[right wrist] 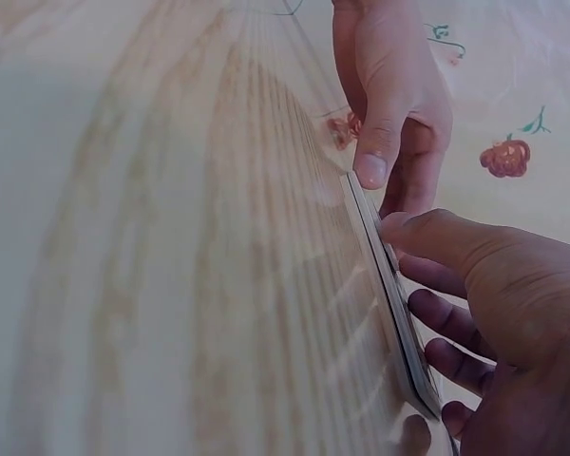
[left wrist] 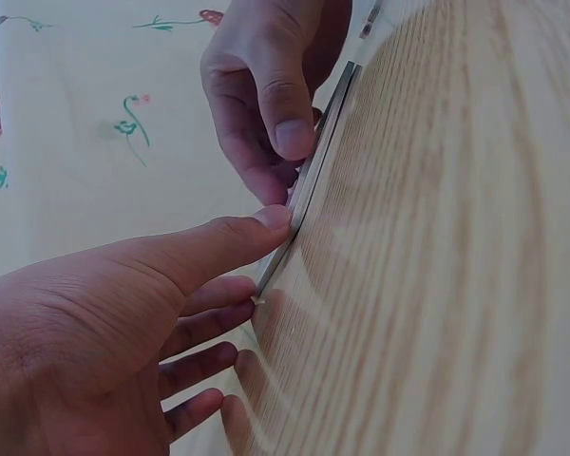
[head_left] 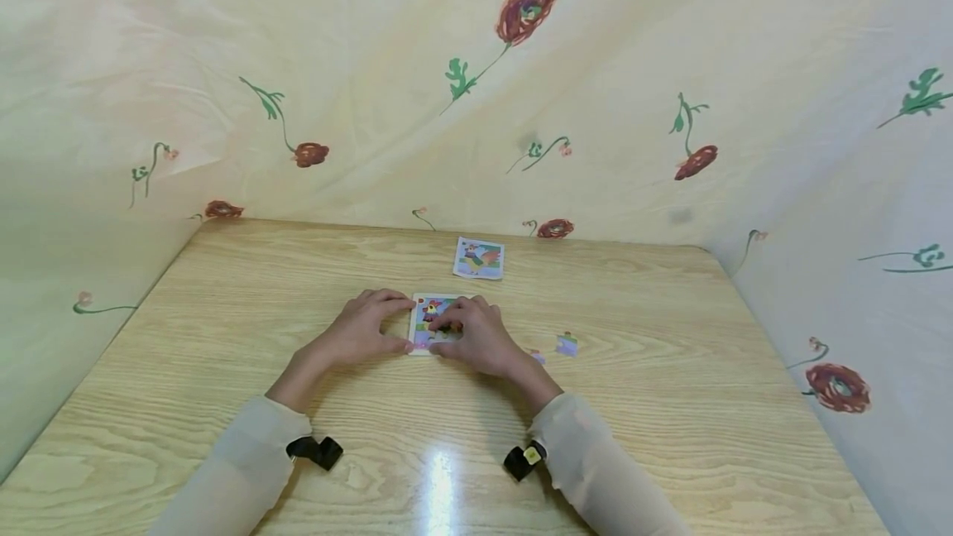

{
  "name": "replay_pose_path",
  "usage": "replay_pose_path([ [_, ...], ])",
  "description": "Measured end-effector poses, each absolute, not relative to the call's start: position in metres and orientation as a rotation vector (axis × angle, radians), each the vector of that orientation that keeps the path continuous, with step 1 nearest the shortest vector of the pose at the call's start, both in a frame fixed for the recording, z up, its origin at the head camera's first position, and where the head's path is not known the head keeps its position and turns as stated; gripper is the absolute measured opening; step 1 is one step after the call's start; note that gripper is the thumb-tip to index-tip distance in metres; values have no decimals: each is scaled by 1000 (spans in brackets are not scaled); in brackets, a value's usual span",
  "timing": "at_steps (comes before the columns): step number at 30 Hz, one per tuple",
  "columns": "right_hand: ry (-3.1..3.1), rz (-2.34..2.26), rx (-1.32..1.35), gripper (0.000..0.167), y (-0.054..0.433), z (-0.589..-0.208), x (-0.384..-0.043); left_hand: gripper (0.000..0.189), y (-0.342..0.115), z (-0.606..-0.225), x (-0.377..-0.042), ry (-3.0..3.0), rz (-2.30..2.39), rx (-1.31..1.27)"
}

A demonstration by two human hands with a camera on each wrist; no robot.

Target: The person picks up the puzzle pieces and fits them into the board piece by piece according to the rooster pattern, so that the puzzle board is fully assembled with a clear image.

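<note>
A small jigsaw puzzle board (head_left: 419, 329) with a colourful bird picture lies flat on the wooden table. My left hand (head_left: 359, 329) grips its left edge, thumb at the near corner and index finger at the far one. The left thumb (left wrist: 233, 247) also shows on the rim in the left wrist view. My right hand (head_left: 480, 337) is over the board's right half, thumb and index finger bent at its near part and pinching a puzzle piece that they mostly hide. In the right wrist view, the right thumb (right wrist: 437, 236) touches the board's near side.
A picture card (head_left: 480, 259) with a similar bird lies beyond the board. A loose puzzle piece (head_left: 567, 344) is right of the right hand, and another piece (head_left: 537, 357) is partly hidden beside the right wrist. Flowered cloth (head_left: 417, 106) stands around the table (head_left: 260, 271).
</note>
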State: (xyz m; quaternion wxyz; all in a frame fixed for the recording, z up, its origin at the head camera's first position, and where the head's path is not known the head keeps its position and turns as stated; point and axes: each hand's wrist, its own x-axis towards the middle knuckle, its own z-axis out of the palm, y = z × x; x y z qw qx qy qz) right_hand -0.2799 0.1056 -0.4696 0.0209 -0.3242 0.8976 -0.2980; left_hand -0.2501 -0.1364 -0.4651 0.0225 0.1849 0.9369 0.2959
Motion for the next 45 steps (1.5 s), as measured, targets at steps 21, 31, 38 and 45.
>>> replay_pose_path([
  [21, 2772, -891, -998, 21, 102, -466, -284, 65, -136, -462, -251, 2884, 924, 555],
  [31, 2792, -866, -959, 21, 99, -467, -284, 65, -135, -462, -251, 2886, 927, 561],
  [38, 2737, -910, -978, 21, 105, -463, -282, 65, -136, -463, -251, 2872, 948, 549],
  [45, 2731, -1012, -957, 22, 128, -451, -277, 66, -137, -464, -252, 2876, 944, 547],
])
